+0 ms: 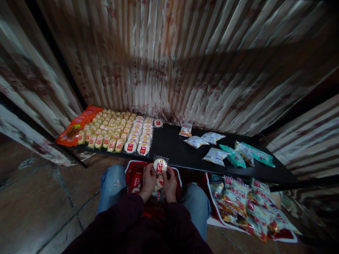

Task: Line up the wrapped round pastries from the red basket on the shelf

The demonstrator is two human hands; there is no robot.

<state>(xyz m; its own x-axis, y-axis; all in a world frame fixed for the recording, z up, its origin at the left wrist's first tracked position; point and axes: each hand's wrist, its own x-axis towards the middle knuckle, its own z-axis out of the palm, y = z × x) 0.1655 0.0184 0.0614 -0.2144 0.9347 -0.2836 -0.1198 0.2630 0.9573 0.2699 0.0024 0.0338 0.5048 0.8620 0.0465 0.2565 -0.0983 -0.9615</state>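
Between my left hand and my right hand is a round, pale wrapped cracker with a red label, pinched at its two lower sides. It is held above a red basket between my knees, near the shelf's front edge. More wrapped crackers lie inside the basket, partly hidden by my hands. On the black shelf, two columns of the same crackers overlap from back to front. A single cracker lies at the back, right of these columns.
Rows of small yellow wrapped cakes and orange bags fill the shelf's left end. Scattered white, teal and red-white packets lie on its right half. A second red basket, heaped with snack bags, stands at lower right.
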